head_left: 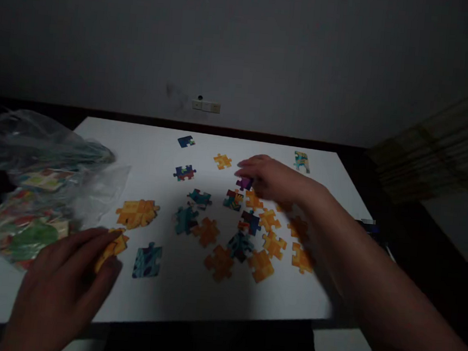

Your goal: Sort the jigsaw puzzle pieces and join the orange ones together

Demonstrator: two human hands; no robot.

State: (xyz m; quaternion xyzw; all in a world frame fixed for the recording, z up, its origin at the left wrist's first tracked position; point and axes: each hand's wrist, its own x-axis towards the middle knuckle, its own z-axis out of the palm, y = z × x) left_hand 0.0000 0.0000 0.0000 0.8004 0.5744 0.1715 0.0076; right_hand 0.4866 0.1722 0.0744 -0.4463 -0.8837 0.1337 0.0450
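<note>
My left hand (70,273) is closed at the near left, with an orange puzzle piece (113,246) between thumb and fingers. Just beyond it lie joined or overlapping orange pieces (135,213). A teal patterned piece (147,261) rests to its right. Across the table, my right hand (264,174) is bent over a purple puzzle piece (244,183), which shows below its fingertips; its thumb is mostly hidden. Several orange pieces (261,265) and dark teal pieces (240,245) are scattered under and before my right forearm.
Clear plastic bags (28,234) with colourful pieces cover the left side of the white table (139,140). Farther back lie a dark blue piece (185,141), an orange piece (222,161) and a light blue piece (302,162). A wall with sockets (206,106) stands behind.
</note>
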